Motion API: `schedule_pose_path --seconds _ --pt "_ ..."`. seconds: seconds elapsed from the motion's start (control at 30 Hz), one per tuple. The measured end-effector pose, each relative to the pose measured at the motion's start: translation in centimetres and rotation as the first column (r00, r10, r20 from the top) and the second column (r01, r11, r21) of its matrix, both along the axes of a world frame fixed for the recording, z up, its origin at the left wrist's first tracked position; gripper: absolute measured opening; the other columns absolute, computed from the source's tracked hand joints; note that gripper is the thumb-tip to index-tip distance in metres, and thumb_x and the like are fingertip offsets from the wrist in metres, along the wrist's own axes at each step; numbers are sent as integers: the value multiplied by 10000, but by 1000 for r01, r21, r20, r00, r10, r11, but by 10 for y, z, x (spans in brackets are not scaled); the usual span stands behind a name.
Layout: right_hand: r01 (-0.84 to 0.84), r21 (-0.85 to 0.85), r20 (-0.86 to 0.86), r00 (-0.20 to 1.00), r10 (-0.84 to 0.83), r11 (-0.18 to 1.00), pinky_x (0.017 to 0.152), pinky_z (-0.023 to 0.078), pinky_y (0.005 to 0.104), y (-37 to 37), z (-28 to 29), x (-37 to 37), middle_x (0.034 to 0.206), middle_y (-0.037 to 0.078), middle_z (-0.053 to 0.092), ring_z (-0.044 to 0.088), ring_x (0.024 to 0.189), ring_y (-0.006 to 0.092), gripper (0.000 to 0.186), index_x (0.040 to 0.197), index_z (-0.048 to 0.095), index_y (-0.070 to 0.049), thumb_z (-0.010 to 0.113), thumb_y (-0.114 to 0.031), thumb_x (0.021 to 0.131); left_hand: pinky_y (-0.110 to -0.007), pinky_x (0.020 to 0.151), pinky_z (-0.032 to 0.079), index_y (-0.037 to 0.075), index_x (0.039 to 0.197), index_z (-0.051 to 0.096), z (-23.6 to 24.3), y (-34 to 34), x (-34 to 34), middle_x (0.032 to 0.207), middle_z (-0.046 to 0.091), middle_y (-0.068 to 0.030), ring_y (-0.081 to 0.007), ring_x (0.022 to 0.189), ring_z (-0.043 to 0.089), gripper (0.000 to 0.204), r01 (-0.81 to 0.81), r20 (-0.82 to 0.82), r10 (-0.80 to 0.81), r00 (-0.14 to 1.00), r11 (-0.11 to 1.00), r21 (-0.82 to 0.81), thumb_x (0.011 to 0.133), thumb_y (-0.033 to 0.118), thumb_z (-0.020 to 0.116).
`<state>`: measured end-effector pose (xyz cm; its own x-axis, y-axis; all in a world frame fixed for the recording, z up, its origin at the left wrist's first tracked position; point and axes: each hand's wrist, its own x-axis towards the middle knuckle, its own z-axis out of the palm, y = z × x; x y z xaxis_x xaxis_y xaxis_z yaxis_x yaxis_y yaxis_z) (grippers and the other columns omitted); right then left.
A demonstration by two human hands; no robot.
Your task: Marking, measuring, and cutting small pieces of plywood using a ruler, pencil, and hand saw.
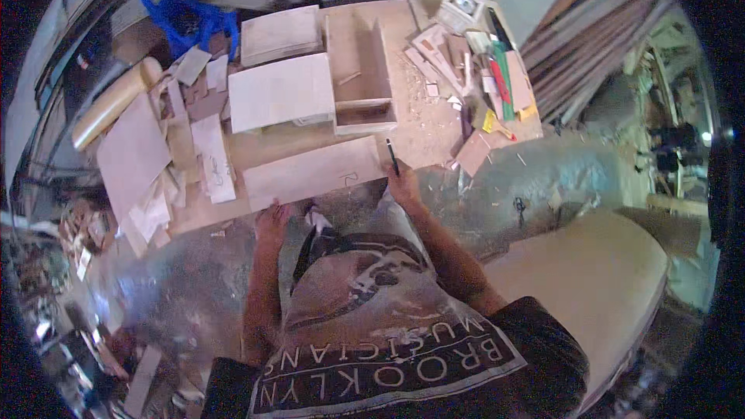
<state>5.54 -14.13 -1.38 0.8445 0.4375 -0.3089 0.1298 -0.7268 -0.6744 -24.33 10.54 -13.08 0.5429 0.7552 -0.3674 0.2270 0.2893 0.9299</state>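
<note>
A pale rectangular board (309, 174) with pencilled marks lies along the near edge of the wooden worktable (427, 140). My left hand (272, 223) is at the board's lower left edge, its fingers apart. My right hand (403, 183) grips a dark pencil (393, 157) upright beside the board's right end. Behind the board sit two stacked pale wooden panel pieces (281, 87) and an open plywood box (361, 116) with a divider. A narrow marked offcut (212, 157) lies left of the board.
Plywood scraps (133, 136), a roll (116, 101) and blue plastic (182, 12) cover the left side. Tools (503, 81), a brush (497, 128) and offcuts crowd the right. Planks (590, 31) lean behind. A large curved pale panel (586, 279) stands at my right.
</note>
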Motion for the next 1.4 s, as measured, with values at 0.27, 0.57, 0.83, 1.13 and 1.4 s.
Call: schedule_pose_path --seconds 0.27,0.57,0.83,1.13,1.4 --pt "356 249 393 813 -430 901 631 475 418 -96 21 149 718 158 654 636 692 298 288 864 654 25 564 -242 925 -388 714 581 2 1062 551 29 7 -26 965 653 -142 -267 884 658 351 -247 -25 296 955 745 -619 928 323 598" --pt "238 -388 506 863 -11 890 844 508 465 -179 11 316 1044 204 655 625 969 384 654 1156 613 -75 738 -526 699 -475 921 498 -11 1112 548 43 -25 -14 1146 610 -165 -325 1102 585 347 72 -27 -69 997 993 98 971 285 435" --pt "154 -320 521 853 38 935 752 525 475 -191 6 333 946 182 648 653 907 353 546 1073 625 -79 690 -522 761 -343 650 580 -3 1071 540 59 -64 58 933 648 -138 -235 778 656 237 -530 54 550 834 824 -202 861 61 631" --pt "229 -566 708 628 324 792 655 555 493 -149 91 322 1075 185 608 655 846 374 507 1222 522 -68 611 -357 814 -405 696 527 3 1045 554 54 -25 9 933 640 -138 -295 824 636 310 -398 -148 404 903 915 74 771 67 684" --pt "202 -266 821 561 111 943 722 539 407 -166 141 230 931 164 668 662 840 283 483 1197 605 -26 693 -341 841 -505 1064 352 67 1250 534 125 43 50 1426 397 -170 -387 1324 362 601 638 -614 -182 768 304 707 695 144 752"
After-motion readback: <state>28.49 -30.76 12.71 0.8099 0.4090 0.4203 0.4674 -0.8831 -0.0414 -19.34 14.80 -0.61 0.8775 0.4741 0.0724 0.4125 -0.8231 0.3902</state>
